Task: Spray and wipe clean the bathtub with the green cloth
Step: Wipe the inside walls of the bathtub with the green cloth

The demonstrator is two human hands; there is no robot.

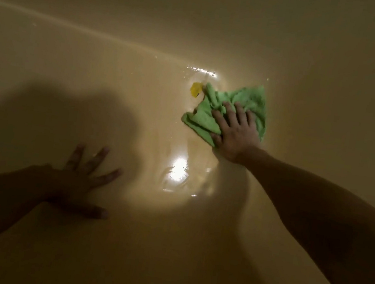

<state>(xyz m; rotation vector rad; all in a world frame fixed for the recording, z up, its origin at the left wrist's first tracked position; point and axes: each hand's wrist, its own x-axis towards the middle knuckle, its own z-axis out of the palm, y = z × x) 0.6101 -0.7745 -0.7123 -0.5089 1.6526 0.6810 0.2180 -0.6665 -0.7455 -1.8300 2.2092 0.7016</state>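
Nearest to us, our left hand [81, 176] lies flat on the floor of the bathtub [76, 74], fingers spread and straight, holding nothing; we judge it a brace. Further in and to the right, a wet patch [179, 169] glares under the light. Beyond it, our right hand [235, 134] presses palm-down on the green cloth [247, 99], fingers straight and fanned over it, not curled round it. The crumpled cloth spills out past the fingertips, its longer side running from near-left to far-right. A small yellow scrap [195, 90] lies just beside the cloth's far-left edge; we cannot tell what it is. The next stroke likely falls to the right hand, the left being well apart. Farthest, the tub wall [222, 15] curves up into dimness.
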